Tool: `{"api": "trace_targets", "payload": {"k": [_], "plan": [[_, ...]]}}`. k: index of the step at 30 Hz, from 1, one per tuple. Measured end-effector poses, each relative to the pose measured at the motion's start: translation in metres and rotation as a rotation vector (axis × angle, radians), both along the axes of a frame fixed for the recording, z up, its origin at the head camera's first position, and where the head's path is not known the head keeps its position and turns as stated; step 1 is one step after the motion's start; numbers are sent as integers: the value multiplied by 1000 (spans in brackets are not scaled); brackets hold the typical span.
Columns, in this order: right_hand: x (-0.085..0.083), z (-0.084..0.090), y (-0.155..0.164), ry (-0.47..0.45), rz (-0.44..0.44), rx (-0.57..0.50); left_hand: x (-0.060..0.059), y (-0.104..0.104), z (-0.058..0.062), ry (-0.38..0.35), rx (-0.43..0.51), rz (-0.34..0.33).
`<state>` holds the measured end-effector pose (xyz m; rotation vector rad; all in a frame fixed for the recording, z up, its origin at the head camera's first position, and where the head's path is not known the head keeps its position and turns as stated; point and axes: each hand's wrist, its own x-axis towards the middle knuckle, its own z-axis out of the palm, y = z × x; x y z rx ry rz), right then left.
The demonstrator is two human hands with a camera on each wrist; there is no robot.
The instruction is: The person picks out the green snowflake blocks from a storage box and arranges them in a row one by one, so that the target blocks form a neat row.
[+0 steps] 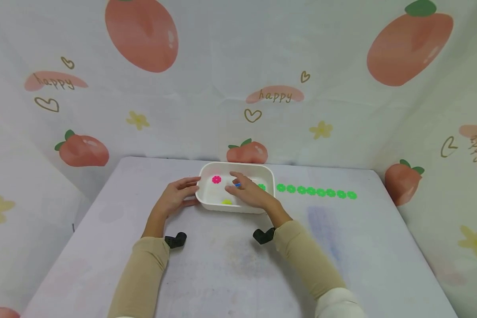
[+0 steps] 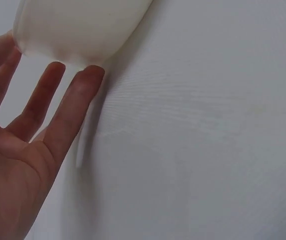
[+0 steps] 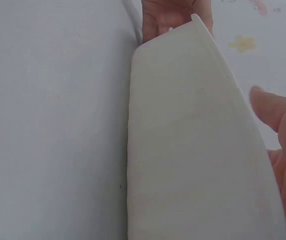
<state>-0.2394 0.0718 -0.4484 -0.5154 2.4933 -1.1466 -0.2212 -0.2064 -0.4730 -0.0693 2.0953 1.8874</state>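
Note:
A white plastic tub (image 1: 218,206) with a raised rim stands near the back of the table, holding a pink flower-shaped piece (image 1: 216,179), a yellow one (image 1: 227,202), a green one (image 1: 262,187) and a blue one (image 1: 237,185). With straight, spread fingers, my left hand (image 1: 176,197) touches the tub's left end; the fingertips meet its wall in the left wrist view. My right hand (image 1: 249,191) reaches over the near rim into the tub, thumb and forefinger apart. The blue piece shows between them, partly covered. In the right wrist view the tub's wall hides most of its fingers.
To the right of the tub runs a row of several green flower-shaped pieces (image 1: 311,191) on the white-covered table (image 1: 222,282). A white backdrop (image 1: 206,128) with peach prints rises behind the table. Black wrist mounts (image 1: 264,236) stick out from both wrists.

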Motion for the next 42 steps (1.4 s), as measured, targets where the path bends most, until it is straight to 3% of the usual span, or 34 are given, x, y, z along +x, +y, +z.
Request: {"api": "trace_targets", "payload": {"k": [8, 16, 22, 32, 36, 42], "plan": [[-9, -9, -1, 106, -72, -114, -1, -2, 3, 22, -61, -17], [-12, -14, 2, 136, -181, 33, -7, 4, 5, 24, -96, -36], [-11, -16, 2, 148, -157, 80, -9, 7, 10, -9, -156, -19], [-9, -15, -5, 164, -124, 177, -12, 6, 10, -18, -147, 14], [-9, -16, -6, 159, -115, 183, -9, 6, 15, -24, -127, 14], [-9, -15, -1, 176, -120, 132, -9, 11, 11, -40, -97, 55]]}}
